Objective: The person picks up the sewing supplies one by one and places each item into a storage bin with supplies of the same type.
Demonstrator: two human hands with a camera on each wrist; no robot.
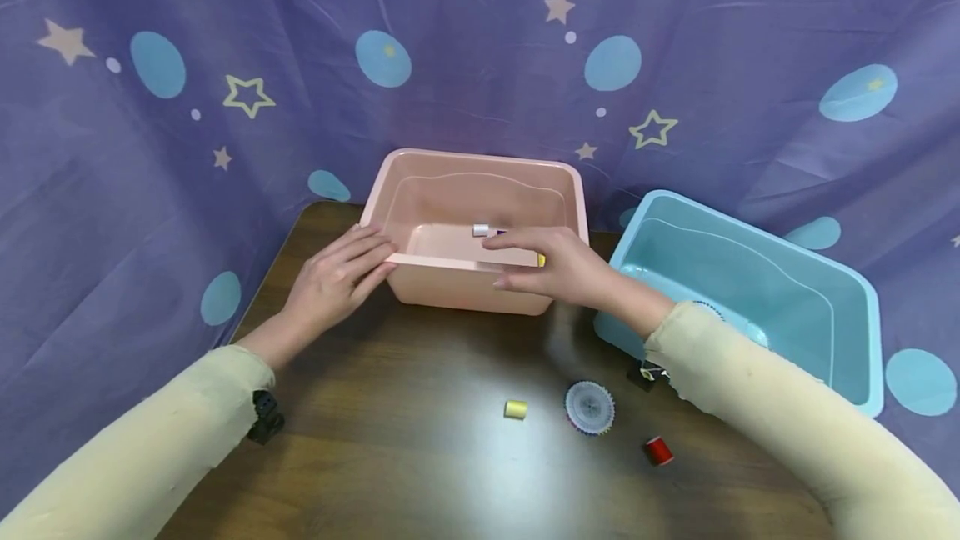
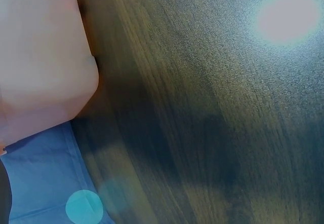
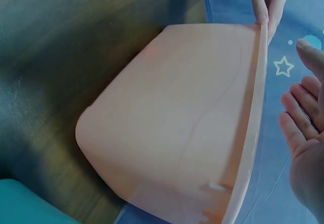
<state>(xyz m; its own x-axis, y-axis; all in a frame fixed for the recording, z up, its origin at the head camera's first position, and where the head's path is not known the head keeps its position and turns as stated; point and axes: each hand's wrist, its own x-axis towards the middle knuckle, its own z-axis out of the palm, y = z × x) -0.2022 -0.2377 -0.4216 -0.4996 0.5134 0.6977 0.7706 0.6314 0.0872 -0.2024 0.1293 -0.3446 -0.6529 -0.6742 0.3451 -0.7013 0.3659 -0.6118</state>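
Observation:
A pink plastic bin (image 1: 465, 286) stands at the back of the table. My left hand (image 1: 341, 273) grips its front-left rim, thumb and fingers on either side of it in the right wrist view. Over the bin's front rim, my right hand (image 1: 555, 265) has its fingers extended and apart; its palm (image 3: 311, 153) shows bare in the right wrist view. Inside the bin lie a white thread spool (image 1: 480, 230) and a yellow item (image 1: 542, 259), the latter partly hidden by the right hand. A purple item beside the white spool is mostly covered by the fingers.
A blue bin (image 1: 780, 298) stands at the right, partly behind my right sleeve. On the wooden table (image 1: 375, 440) lie a yellow thread spool (image 1: 515, 409), a round wheel of pins (image 1: 589, 407), a red thread spool (image 1: 658, 451) and a small dark item (image 1: 648, 373).

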